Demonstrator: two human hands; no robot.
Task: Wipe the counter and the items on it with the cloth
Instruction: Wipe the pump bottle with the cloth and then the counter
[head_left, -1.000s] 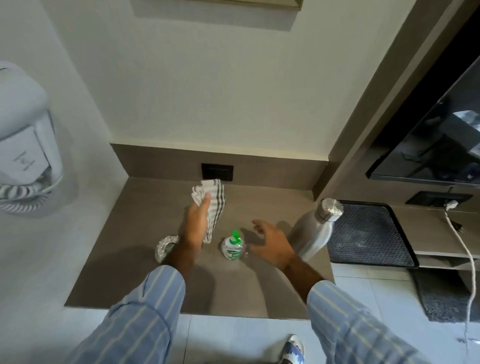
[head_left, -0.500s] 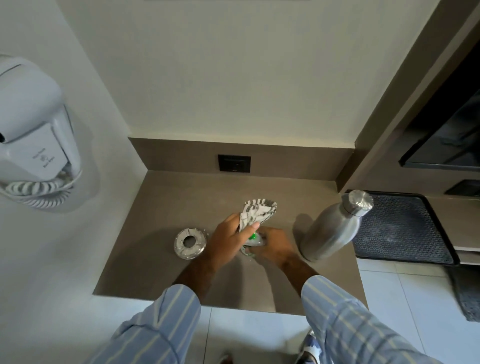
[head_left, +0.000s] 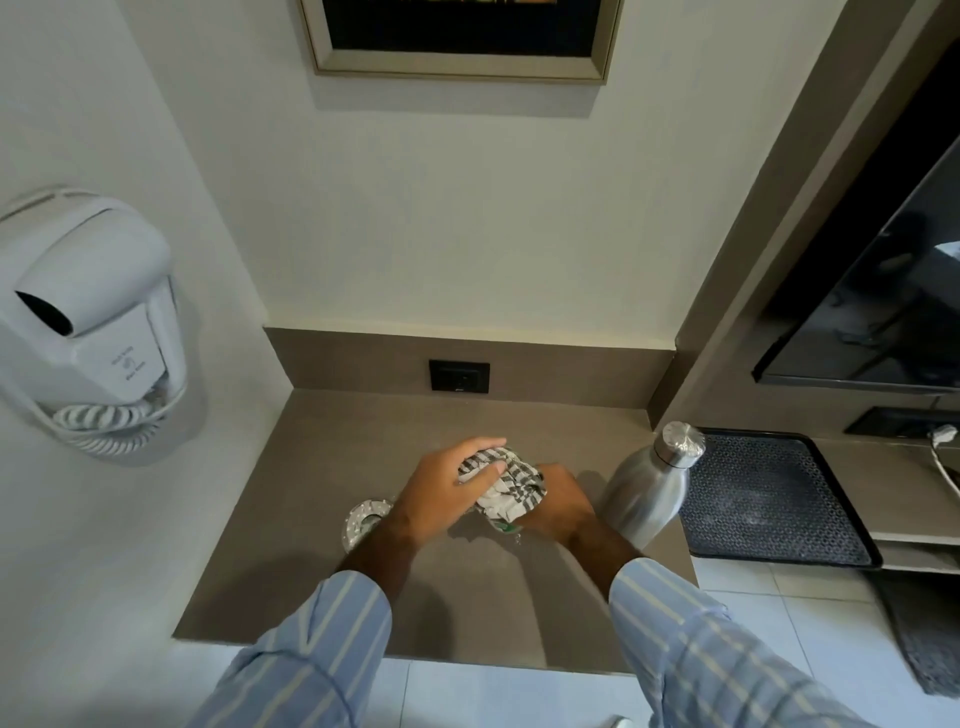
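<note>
A grey-and-white striped cloth (head_left: 506, 483) is bunched over a small green-capped bottle (head_left: 506, 527) in the middle of the brown counter (head_left: 332, 467). Only a sliver of the bottle shows below the cloth. My left hand (head_left: 441, 493) grips the cloth from the left, thumb pressed on top. My right hand (head_left: 558, 506) holds the bottle from the right, its fingers hidden under the cloth. A steel bottle (head_left: 647, 491) stands upright just right of my right hand. A round silver ring-shaped item (head_left: 363, 519) lies on the counter, partly hidden behind my left wrist.
A wall-mounted hair dryer (head_left: 88, 322) with a coiled cord hangs on the left wall. A black socket (head_left: 460, 376) sits in the backsplash. A black patterned tray (head_left: 763, 499) lies right of the counter, below a dark screen (head_left: 883, 312). White tiled floor lies below.
My left hand brought the cloth from the back of the counter onto the small bottle, and my right hand closed on that bottle. The camera tilted up, so a picture frame shows.
</note>
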